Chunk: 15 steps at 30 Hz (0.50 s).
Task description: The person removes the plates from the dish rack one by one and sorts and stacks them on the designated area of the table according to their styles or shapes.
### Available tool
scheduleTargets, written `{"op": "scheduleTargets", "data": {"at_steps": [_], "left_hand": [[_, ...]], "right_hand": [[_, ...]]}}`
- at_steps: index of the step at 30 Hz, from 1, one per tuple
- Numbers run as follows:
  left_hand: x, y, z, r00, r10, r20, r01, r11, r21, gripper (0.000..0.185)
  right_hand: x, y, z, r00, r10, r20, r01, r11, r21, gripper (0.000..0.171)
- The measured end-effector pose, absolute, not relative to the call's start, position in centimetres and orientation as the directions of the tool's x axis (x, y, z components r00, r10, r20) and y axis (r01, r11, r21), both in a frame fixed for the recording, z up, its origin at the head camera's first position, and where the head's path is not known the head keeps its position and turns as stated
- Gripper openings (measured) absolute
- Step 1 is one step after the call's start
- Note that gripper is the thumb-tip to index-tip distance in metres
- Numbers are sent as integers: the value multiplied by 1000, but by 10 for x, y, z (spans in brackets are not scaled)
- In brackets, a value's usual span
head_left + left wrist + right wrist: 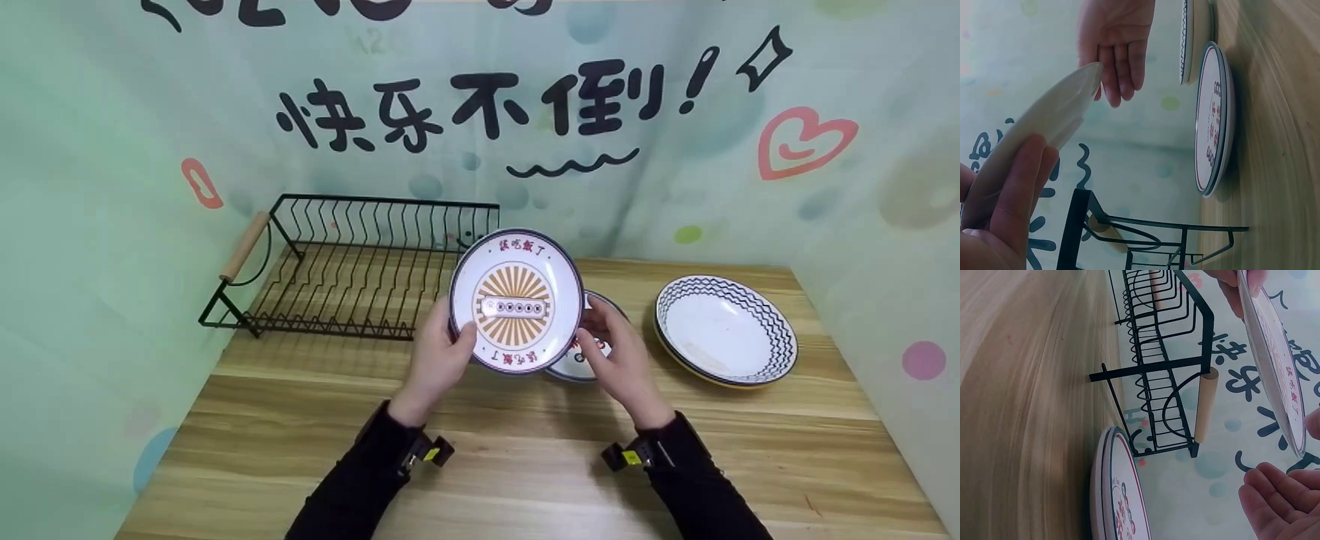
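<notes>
My left hand (439,356) grips a small white plate (517,251) by its left edge, thumb on the face and fingers behind. The plate has a dark rim, an orange sunburst and red characters, and is held up tilted above the table. At its right edge is my right hand (619,352), fingers spread and loosely bent, palm toward the plate; in the left wrist view this right hand (1120,42) is unfolded beside the rim. Below, partly hidden by the held plate and right hand, similar plates (1213,124) lie stacked on the table.
A black wire dish rack (390,200) with a wooden handle (245,246) stands at the back left. On the right sits a deep white dish (724,330) with a wavy black border, a yellowish underside showing. A printed cloth (480,165) hangs behind the wooden table (525,465).
</notes>
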<state>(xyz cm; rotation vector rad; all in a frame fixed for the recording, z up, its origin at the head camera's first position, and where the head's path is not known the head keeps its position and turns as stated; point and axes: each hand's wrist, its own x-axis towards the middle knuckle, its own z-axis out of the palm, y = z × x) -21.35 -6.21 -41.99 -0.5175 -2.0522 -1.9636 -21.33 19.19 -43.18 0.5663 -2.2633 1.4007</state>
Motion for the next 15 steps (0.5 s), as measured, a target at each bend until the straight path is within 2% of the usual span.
{"op": "scheduleTargets", "data": {"at_steps": [4,15], "left_hand": [[-212,-61,-422,-901,97,422,426,23,904,46],[-210,-55,-425,-894,106,435,444,77,893,42]], "right_hand": [[-203,186,-416,-827,-118,550,-545,412,-731,44],[-203,187,-421,-839,-106,533,-523,429,-737,42]]}}
